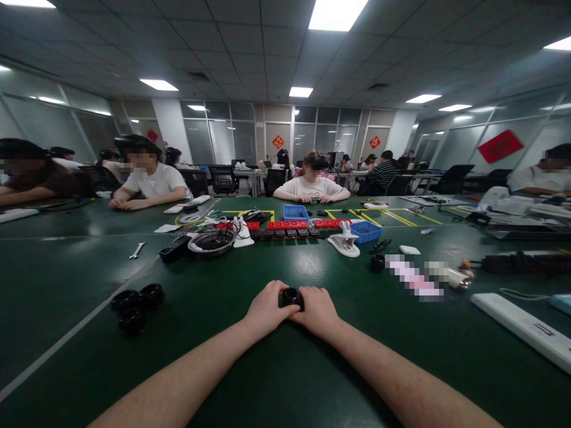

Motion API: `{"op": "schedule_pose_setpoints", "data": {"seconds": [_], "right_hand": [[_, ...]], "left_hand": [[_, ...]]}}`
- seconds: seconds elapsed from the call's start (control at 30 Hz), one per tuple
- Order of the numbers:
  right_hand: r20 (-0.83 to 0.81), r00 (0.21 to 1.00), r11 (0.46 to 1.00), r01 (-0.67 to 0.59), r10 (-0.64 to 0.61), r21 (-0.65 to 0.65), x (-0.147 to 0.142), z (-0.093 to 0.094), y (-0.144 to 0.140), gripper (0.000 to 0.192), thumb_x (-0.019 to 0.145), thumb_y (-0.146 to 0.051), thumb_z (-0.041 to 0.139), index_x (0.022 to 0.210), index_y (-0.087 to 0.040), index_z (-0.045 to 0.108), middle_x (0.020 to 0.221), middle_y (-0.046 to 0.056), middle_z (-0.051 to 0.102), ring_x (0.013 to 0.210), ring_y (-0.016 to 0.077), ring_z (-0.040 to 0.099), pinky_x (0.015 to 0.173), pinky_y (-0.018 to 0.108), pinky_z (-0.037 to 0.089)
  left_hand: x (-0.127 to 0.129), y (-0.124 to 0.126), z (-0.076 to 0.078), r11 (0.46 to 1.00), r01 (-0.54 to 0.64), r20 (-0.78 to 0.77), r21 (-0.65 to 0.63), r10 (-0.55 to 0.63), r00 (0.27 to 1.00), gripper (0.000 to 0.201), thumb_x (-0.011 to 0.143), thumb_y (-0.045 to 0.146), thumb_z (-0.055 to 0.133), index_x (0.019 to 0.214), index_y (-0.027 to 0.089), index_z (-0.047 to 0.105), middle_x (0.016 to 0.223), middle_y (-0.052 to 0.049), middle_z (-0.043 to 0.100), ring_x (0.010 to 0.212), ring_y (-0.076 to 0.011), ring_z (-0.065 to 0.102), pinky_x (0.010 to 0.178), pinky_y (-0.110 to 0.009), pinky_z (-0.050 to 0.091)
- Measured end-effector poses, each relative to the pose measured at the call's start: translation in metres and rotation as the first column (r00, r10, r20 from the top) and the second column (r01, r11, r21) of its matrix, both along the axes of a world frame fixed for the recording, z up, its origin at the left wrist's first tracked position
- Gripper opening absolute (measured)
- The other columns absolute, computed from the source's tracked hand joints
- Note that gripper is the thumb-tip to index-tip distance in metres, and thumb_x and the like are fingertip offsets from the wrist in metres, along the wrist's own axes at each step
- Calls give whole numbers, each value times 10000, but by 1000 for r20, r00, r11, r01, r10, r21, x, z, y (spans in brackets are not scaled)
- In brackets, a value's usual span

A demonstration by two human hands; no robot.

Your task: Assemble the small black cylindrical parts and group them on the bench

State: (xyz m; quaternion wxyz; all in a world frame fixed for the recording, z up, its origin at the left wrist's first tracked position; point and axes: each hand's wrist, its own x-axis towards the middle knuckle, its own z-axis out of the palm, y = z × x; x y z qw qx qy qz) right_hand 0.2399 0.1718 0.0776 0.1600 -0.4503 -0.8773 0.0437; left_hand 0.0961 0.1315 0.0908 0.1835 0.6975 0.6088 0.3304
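Fingers first: both sets are curled in and pinching a small black round part [292,296], which sits right between the two hands, low over the green surface [276,380] in front of the person. The left hand [267,310] wraps it from one side, the right hand [317,310] from the other, knuckles nearly meeting, forearms stretched out along the surface.

Out to the left, three more black round parts [135,304] lie bunched together, well apart from the hands. Further back, a wrench [137,250] lies by itself, and a shallow round dish [211,242] holds a tangle of cables. Behind it runs a row of red blocks [288,224], with two blue bins [366,231] nearby and a white clamp [344,242] just beside one. On the right, a long white power strip [521,326] lies near the edge. Across the surface, another person in a white shirt [311,187] sits facing this way.
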Motion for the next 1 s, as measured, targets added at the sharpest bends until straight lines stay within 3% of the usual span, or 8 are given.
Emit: {"op": "schedule_pose_setpoints", "data": {"seconds": [0.07,0.13,0.2,0.3,0.37,0.77,0.87,1.0], "right_hand": [[-95,991,992,-107,100,-74,4,0,5,389,609,-465,582,844,-157,536,839,65,562,779,209,509,659,298,352],[-198,953,943,-268,230,-195,9,1,13,427,566,-411,644,898,-167,535,859,41,554,783,188,505,661,274,368],[-306,896,844,-417,320,-338,15,4,19,394,577,-340,655,911,-165,540,847,19,556,773,168,508,663,257,380],[-449,824,669,-551,345,-499,21,9,24,300,637,-272,614,900,-145,545,814,-1,559,742,142,511,656,241,393],[-486,810,617,-573,327,-539,23,11,25,282,643,-256,609,892,-139,546,789,-10,555,720,132,505,644,234,393],[-414,864,663,-491,286,-565,24,12,26,260,610,-245,637,828,-137,544,705,-27,515,645,111,468,571,209,360],[-379,887,725,-442,265,-528,24,9,26,315,564,-279,673,808,-139,529,692,-35,500,635,104,453,540,193,341],[-252,944,863,-304,215,-403,18,3,23,389,498,-382,699,743,-153,502,670,-36,492,604,104,439,486,183,296]], "left_hand": [[-3,1,0,997,73,11,-6,-73,997,345,599,354,630,878,183,518,852,-16,497,746,-160,488,647,-254,378],[-7,2,0,987,150,41,-54,-148,988,359,601,364,629,885,179,510,819,-3,481,632,-120,460,550,-221,362],[-9,3,1,971,212,89,-106,-203,975,384,605,378,625,903,171,499,787,8,462,545,-85,406,477,-195,325],[-11,4,3,953,274,143,-131,-255,956,414,601,387,632,919,161,493,745,23,436,514,-65,363,453,-180,295],[-11,4,3,946,295,157,-131,-274,949,414,598,381,638,915,157,496,724,30,425,518,-64,359,457,-178,292],[-11,6,0,940,307,172,-151,-281,944,409,602,375,636,921,163,492,727,30,424,521,-64,366,457,-175,294],[-8,4,2,951,272,143,-146,-252,957,426,584,405,640,905,164,497,751,23,434,521,-69,368,452,-179,293],[-3,-1,2,982,163,51,-99,-158,986,400,571,394,646,878,179,506,818,3,468,611,-112,438,509,-206,336]]}}
